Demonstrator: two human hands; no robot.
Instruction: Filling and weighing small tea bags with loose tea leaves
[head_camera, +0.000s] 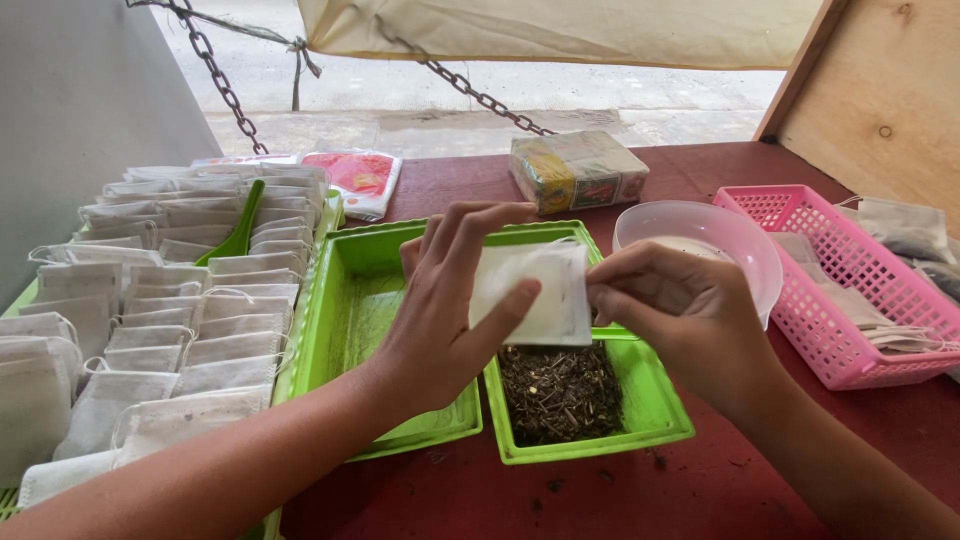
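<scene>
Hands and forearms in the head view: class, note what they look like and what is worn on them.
Both the left hand and the right hand are bare: no gloves, rings, watch or bracelets show. Both forearms are uncovered as far as the picture's edge, with no sleeve in view. Fingernails are short and unpainted where visible.

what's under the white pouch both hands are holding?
Under the white pouch, held by left hand and right hand, a small green tray holds dark dried leaves. Its far end is covered.

I see a dark red desk (720, 480) carrying green trays (345, 330), a pink basket (850, 290) at its right edge and a wrapped packet (578, 170) at the far edge
</scene>
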